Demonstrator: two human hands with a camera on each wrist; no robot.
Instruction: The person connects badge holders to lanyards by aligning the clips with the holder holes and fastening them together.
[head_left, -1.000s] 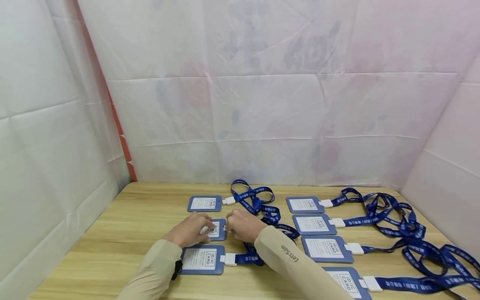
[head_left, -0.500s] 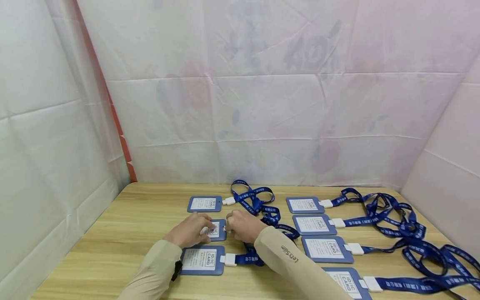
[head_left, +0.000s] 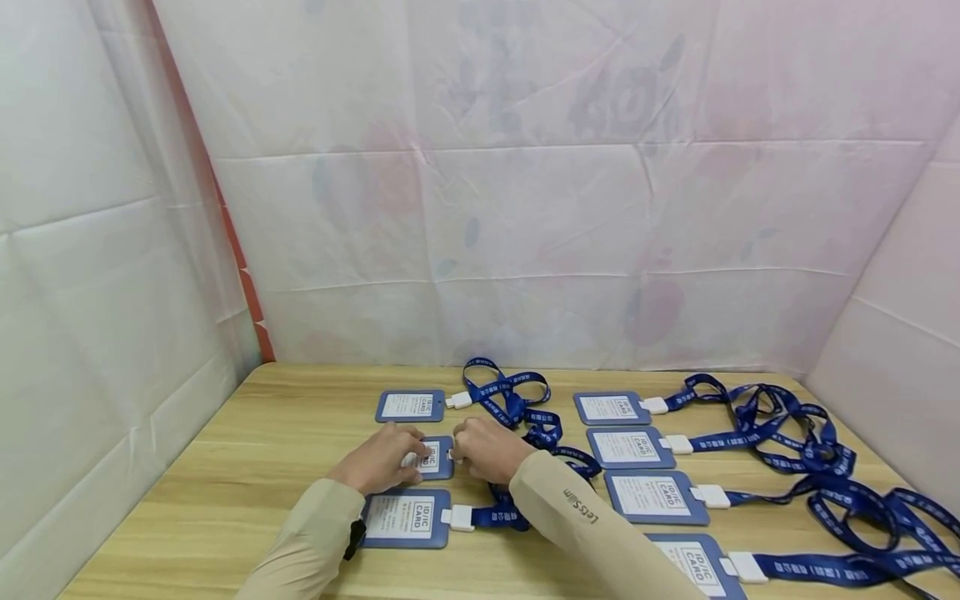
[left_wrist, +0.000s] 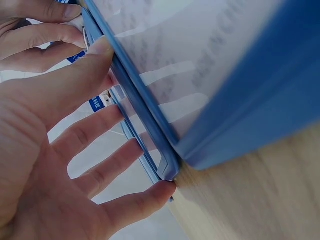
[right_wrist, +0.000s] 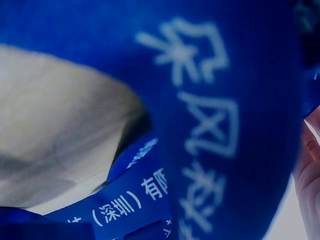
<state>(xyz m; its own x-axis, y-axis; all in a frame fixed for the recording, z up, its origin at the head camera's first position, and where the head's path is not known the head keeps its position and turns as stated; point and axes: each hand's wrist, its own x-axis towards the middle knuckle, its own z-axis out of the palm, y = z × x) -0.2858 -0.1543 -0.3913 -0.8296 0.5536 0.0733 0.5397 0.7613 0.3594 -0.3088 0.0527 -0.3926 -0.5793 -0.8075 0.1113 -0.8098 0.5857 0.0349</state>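
On the wooden table, my left hand [head_left: 381, 460] holds a blue ID card holder [head_left: 440, 458] across its width, with the thumb at the near edge. In the left wrist view its other fingers [left_wrist: 107, 165] reach the holder's far side, spread apart. At the holder's right end, my right hand [head_left: 486, 450] pinches the lanyard's white clip, which the fingers mostly hide. A blue printed lanyard [right_wrist: 210, 120] loops close in front of the right wrist camera. One card holder [head_left: 408, 406] lies beyond my hands, and another card holder [head_left: 405, 518] lies nearer.
To the right, several blue card holders [head_left: 632, 447] lie in a column with white clips and tangled lanyards [head_left: 795, 433]. Bare wood [head_left: 225, 475] shows on the left. White sheets [head_left: 525, 217] enclose the table's back and sides.
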